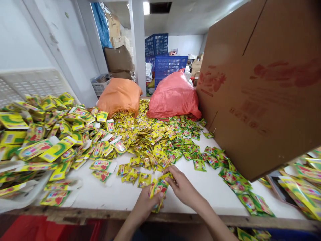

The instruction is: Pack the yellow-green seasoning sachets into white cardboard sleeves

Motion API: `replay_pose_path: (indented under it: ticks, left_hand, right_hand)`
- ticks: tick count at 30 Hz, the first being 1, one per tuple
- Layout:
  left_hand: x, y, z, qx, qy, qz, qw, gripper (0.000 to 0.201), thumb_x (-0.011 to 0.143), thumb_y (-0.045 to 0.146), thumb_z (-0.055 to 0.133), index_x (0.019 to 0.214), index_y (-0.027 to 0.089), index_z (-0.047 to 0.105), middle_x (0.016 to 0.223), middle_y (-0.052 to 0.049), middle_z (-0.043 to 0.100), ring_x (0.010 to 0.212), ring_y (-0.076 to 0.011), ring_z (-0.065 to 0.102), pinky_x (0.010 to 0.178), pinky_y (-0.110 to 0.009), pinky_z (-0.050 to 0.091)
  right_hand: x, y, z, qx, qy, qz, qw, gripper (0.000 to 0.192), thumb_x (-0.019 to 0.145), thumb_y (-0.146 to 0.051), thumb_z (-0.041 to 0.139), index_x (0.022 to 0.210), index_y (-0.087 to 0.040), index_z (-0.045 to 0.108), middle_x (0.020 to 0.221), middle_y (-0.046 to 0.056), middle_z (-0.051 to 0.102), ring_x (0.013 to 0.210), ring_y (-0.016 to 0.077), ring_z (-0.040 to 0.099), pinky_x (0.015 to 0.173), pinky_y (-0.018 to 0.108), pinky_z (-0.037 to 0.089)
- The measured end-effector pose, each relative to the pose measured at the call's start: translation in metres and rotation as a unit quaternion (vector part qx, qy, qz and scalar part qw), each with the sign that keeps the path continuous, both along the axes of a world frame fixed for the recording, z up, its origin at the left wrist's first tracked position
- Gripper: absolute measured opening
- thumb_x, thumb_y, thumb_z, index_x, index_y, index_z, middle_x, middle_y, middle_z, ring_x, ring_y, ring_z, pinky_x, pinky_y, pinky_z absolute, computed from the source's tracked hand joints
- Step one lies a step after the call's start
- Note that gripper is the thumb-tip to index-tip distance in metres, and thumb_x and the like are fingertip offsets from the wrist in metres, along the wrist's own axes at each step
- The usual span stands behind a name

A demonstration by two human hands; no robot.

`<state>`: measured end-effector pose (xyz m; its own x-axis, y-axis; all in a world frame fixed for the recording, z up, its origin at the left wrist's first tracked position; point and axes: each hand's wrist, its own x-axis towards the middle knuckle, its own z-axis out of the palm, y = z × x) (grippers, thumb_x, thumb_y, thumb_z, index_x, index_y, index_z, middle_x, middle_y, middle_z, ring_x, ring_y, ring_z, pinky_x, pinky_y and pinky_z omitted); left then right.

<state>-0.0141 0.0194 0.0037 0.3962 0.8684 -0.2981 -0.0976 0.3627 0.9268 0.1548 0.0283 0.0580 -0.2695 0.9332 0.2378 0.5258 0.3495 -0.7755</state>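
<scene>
My left hand (145, 206) grips a small stack of yellow sachets (158, 189) at the front edge of the white table (205, 187). My right hand (182, 186) pinches the top of the same stack from the right. A wide heap of loose yellow and green sachets (152, 140) covers the middle of the table just beyond my hands. A few single sachets (130, 174) lie to the left of the stack.
Larger yellow cartons (50, 140) pile up on the left over a white tray (22, 197). A big cardboard box (263, 87) leans in from the right. Orange sack (120, 95) and red sack (173, 97) sit at the back; blue crates (168, 65) behind.
</scene>
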Motion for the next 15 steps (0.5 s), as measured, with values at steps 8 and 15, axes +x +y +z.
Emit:
replay_pose_path:
  ticks: [8,15]
  left_hand:
    - [0.0,-0.002,-0.005,0.03,0.008,-0.008,0.999,0.037,0.066,0.042,0.068,0.082,0.013,0.052,0.069,0.0,0.058,0.057,-0.012,0.056,0.055,-0.024,0.043]
    - [0.006,0.002,0.002,0.053,-0.027,-0.006,0.998,0.037,0.066,0.042,0.068,0.084,0.013,0.056,0.075,-0.004,0.062,0.066,-0.0166,0.059,0.064,-0.028,0.045]
  right_hand:
    - [-0.018,0.008,0.006,-0.032,0.029,-0.049,0.998,0.037,0.071,-0.008,0.058,0.104,-0.022,0.047,0.092,0.002,0.058,0.086,0.0182,0.056,0.076,0.029,0.044]
    - [-0.019,0.001,0.002,0.045,-0.051,-0.069,0.995,0.01,0.076,-0.016,0.061,0.083,-0.02,0.055,0.085,0.002,0.058,0.086,0.0193,0.051,0.076,0.03,0.039]
